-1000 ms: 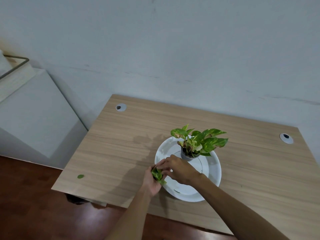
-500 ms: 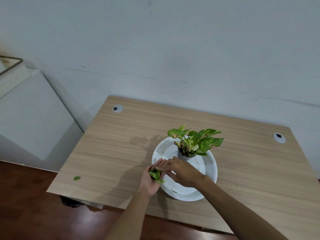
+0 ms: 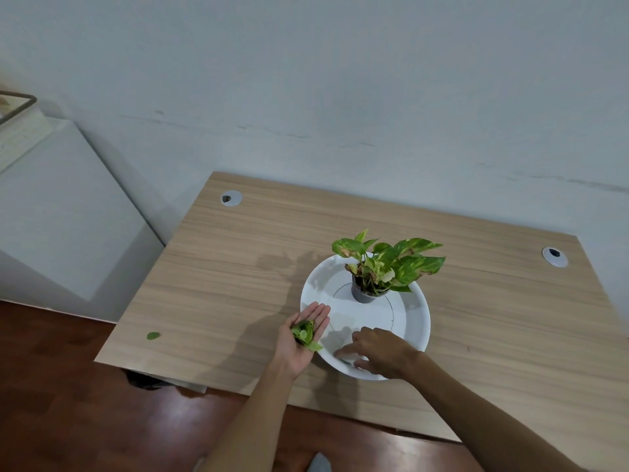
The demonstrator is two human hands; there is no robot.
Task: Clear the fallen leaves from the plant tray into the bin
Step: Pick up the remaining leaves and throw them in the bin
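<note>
Left hand (image 3: 304, 338) lay palm-up and open at the near-left rim of the white plant tray (image 3: 417, 310), cupping a small pile of gathered leaves (image 3: 305, 334); half a second earlier the two hands had been together over that pile. Right hand (image 3: 381, 352) had since moved away to the right of the left hand and reached down onto the tray's near edge, fingers spread loosely; whether its grip enclosed a leaf could not be told. Potted plant (image 3: 381, 267) stood beyond both hands. One stray leaf (image 3: 153, 335) lay on the worktop (image 3: 238, 267), well left of the left hand. Judged: collection was nearly finished, binning not yet begun.
</note>
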